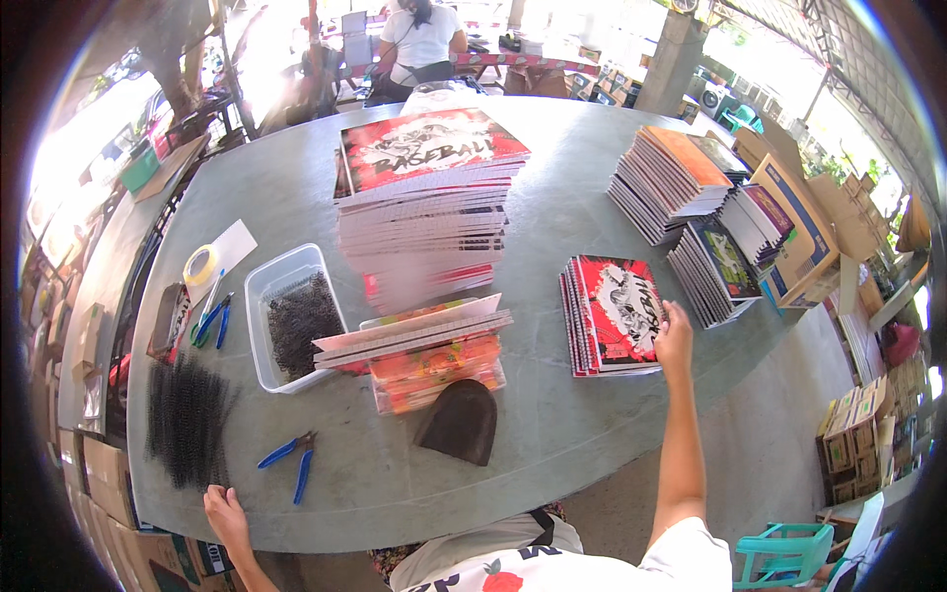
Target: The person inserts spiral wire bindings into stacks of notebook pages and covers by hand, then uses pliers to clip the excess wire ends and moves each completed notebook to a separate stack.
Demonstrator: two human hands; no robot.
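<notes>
At the table's near left edge my left hand [227,513] pinches the lower end of a black spiral binding coil beside a pile of such coils [185,419]. To the right, my right hand [675,340] has its fingers closed on the right edge of the top notebook [617,311], red with a white splash, on a stack of spiral-bound notebooks. Blue-handled cutters [301,474] lie spread on the table right of the coils. A clear plastic tub [258,340] holds many short black coils. Near the middle sits a dark block with a rounded end [462,424].
A tall stack of red-covered sheets [424,217] stands at the table's centre, with cover bundles [434,365] before it. Finished-looking notebook stacks [666,183] and an open carton [804,232] are at right. Tape [201,264] and pliers [223,324] lie left. A person [422,44] works beyond.
</notes>
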